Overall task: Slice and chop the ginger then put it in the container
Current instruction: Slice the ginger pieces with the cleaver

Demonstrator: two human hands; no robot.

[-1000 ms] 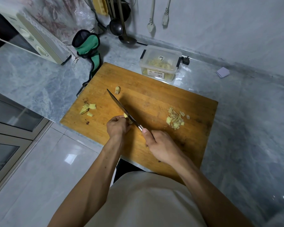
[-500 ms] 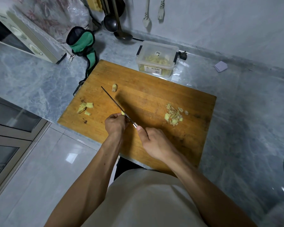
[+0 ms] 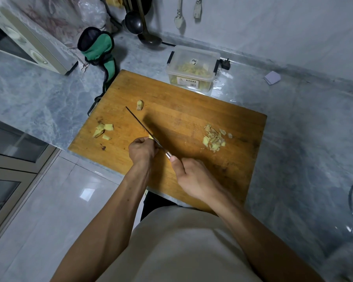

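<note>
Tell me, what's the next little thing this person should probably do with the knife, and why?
Probably press the knife down through the ginger piece that the left hand pinches. The right hand grips the handle, the blade sits right beside that piece, and it looks uncut.

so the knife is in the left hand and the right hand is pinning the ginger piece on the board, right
Not quite: the hands are swapped. In the head view the right hand grips the knife, and the left hand pins the ginger piece on the board.
</note>
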